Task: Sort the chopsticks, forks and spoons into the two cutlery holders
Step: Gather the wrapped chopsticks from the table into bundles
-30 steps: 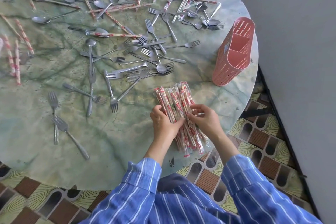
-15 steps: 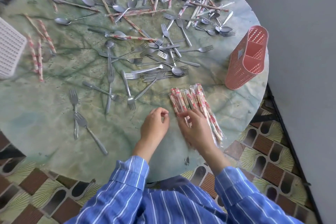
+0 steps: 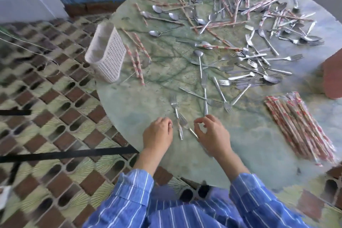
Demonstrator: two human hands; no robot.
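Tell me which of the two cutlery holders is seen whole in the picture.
The white holder, standing at the left edge of the table. The pink holder on the right is cut off by the frame's edge.

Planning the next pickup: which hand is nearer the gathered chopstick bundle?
Right. The right hand is left of the chopstick bundle, apart from it; the left hand is farther left, beyond the right hand.
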